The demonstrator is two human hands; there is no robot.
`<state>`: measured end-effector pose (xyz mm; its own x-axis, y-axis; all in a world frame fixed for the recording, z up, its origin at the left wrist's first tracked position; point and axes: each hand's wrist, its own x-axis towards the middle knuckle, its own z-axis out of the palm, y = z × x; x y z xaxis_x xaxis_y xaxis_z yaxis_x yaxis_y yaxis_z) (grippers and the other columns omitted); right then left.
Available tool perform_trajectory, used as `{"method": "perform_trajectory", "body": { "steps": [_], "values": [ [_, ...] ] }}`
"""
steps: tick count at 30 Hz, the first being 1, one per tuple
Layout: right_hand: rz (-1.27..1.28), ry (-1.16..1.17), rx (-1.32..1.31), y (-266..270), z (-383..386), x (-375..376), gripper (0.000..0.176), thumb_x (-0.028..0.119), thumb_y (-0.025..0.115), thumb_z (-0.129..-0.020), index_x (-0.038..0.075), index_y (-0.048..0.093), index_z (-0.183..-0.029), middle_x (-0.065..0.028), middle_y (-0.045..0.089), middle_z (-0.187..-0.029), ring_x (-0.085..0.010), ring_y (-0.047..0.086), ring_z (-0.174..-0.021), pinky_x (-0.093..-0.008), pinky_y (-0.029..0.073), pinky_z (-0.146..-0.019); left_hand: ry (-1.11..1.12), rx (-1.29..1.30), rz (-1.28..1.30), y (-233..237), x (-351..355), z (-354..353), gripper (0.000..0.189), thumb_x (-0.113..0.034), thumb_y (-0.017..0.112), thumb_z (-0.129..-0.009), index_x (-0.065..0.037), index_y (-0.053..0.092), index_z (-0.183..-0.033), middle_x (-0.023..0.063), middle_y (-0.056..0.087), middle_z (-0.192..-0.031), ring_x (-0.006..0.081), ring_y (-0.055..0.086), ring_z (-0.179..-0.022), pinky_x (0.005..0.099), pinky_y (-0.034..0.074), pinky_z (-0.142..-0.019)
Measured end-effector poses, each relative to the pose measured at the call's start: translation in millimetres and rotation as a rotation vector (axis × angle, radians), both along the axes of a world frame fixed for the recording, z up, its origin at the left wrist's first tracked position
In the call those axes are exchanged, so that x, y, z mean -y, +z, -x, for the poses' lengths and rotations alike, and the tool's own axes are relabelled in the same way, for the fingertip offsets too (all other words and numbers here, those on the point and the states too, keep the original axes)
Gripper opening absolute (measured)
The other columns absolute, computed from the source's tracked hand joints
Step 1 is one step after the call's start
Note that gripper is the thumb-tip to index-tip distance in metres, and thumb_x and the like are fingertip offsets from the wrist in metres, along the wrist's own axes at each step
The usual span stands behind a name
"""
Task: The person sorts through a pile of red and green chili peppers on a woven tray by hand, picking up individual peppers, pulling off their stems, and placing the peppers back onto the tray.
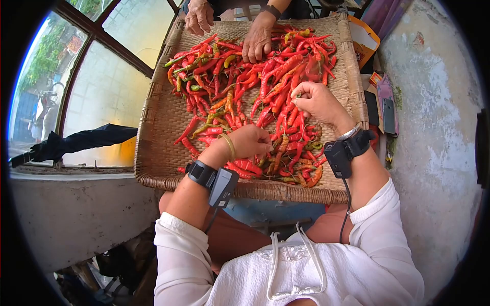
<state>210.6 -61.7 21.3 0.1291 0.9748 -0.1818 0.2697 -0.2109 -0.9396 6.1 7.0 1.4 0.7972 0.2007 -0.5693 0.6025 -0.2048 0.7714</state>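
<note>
Red chili peppers [286, 76], with some green and orange ones among them, lie heaped in a wide woven basket tray [158, 122]. My left hand [248, 140] is low over the near part of the heap, its fingers curled inward and closed. What its fingertips hold is hidden. Farther up and to the right, my right hand [319, 102] is raised just above the peppers, thumb and forefinger pinched together. A tiny green bit, which looks like a pepper stem, shows at its fingertips.
Across the tray another person's hand [258, 41] rests on the peppers, and their other hand [199, 18] hovers by the far rim. A folded black umbrella [92, 140] lies along the windowsill at left. A phone [389, 115] and boxes sit beside the right wall.
</note>
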Motion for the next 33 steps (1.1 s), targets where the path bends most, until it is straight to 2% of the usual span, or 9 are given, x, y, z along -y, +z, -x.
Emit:
{"method": "perform_trajectory", "body": {
  "steps": [4,6,9,11,14,20,26,31,33],
  "values": [
    [0.172,0.087,0.082,-2,-11,-1,0.012,0.009,0.055,-0.079,0.003,0.054,-0.089,0.0015,0.053,-0.066,-0.0045,0.050,-0.052,-0.0172,0.040,-0.044,-0.174,0.014,-0.192,-17,0,3,0.017,-0.020,0.057,-0.080,-0.003,0.060,-0.081,0.0055,0.060,-0.065,0.0122,0.058,-0.055,0.0265,0.046,-0.053],
    [-0.149,-0.199,-0.586,-1,-6,-3,0.026,0.013,0.059,-0.079,0.001,0.052,-0.101,-0.0028,0.057,-0.076,-0.0083,0.056,-0.061,-0.0200,0.045,-0.052,-0.179,0.114,-0.324,-19,0,3,0.019,-0.020,0.058,-0.077,-0.002,0.060,-0.083,0.0083,0.061,-0.066,0.0184,0.060,-0.059,0.0296,0.047,-0.057],
    [-0.324,-0.281,-0.737,13,-1,-4,0.038,0.015,0.060,-0.079,-0.001,0.047,-0.112,-0.0071,0.059,-0.085,-0.0129,0.059,-0.073,-0.0232,0.048,-0.063,-0.151,0.207,-0.461,-26,-2,4,0.019,-0.019,0.058,-0.075,-0.004,0.061,-0.085,0.0109,0.061,-0.070,0.0230,0.061,-0.065,0.0319,0.047,-0.061],
    [-0.276,-0.252,-0.609,0,-10,-5,0.038,0.012,0.059,-0.080,-0.004,0.047,-0.112,-0.0069,0.059,-0.085,-0.0128,0.058,-0.076,-0.0236,0.047,-0.068,-0.108,0.216,-0.478,-26,-3,4,0.019,-0.020,0.059,-0.074,-0.005,0.061,-0.086,0.0115,0.062,-0.072,0.0248,0.061,-0.068,0.0327,0.047,-0.062],
    [-0.118,0.001,0.157,-30,-14,-6,0.028,0.016,0.063,-0.074,-0.002,0.058,-0.095,-0.0043,0.058,-0.067,-0.0116,0.056,-0.065,-0.0247,0.045,-0.062,-0.037,0.176,-0.544,-23,-6,3,0.020,-0.021,0.060,-0.073,-0.006,0.062,-0.087,0.0125,0.062,-0.075,0.0270,0.060,-0.071,0.0340,0.047,-0.065],
    [0.082,0.352,0.796,-28,-2,11,0.022,0.022,0.063,-0.068,0.007,0.063,-0.083,-0.0132,0.062,-0.079,-0.0294,0.059,-0.078,-0.0384,0.046,-0.069,0.081,0.035,-0.862,-11,-12,18,0.024,-0.023,0.063,-0.070,-0.007,0.061,-0.088,0.0134,0.061,-0.080,0.0287,0.059,-0.078,0.0372,0.046,-0.070],
    [0.090,0.339,0.774,-29,-3,12,0.021,0.022,0.064,-0.067,0.008,0.063,-0.082,-0.0129,0.062,-0.079,-0.0290,0.059,-0.080,-0.0383,0.046,-0.070,0.215,-0.385,-1.074,-2,-55,55,0.051,-0.031,0.065,-0.069,-0.004,0.048,-0.109,0.0181,0.048,-0.113,0.0351,0.051,-0.098,0.0418,0.044,-0.081],
    [0.165,0.576,0.624,-33,4,13,0.023,0.022,0.067,-0.066,0.007,0.062,-0.081,-0.0119,0.062,-0.075,-0.0278,0.059,-0.075,-0.0362,0.046,-0.066,0.144,-0.412,-0.897,-29,-62,59,0.069,-0.036,0.067,-0.066,-0.001,0.038,-0.118,0.0263,0.047,-0.113,0.0372,0.049,-0.103,0.0415,0.043,-0.083],
    [0.160,0.610,0.793,-30,17,16,0.027,0.026,0.069,-0.065,0.007,0.062,-0.082,-0.0114,0.062,-0.076,-0.0277,0.060,-0.075,-0.0364,0.046,-0.066,0.108,-0.448,-0.806,-27,-58,53,0.078,-0.037,0.068,-0.065,0.000,0.031,-0.123,0.0252,0.053,-0.105,0.0371,0.052,-0.099,0.0407,0.044,-0.081]
  ]
}}
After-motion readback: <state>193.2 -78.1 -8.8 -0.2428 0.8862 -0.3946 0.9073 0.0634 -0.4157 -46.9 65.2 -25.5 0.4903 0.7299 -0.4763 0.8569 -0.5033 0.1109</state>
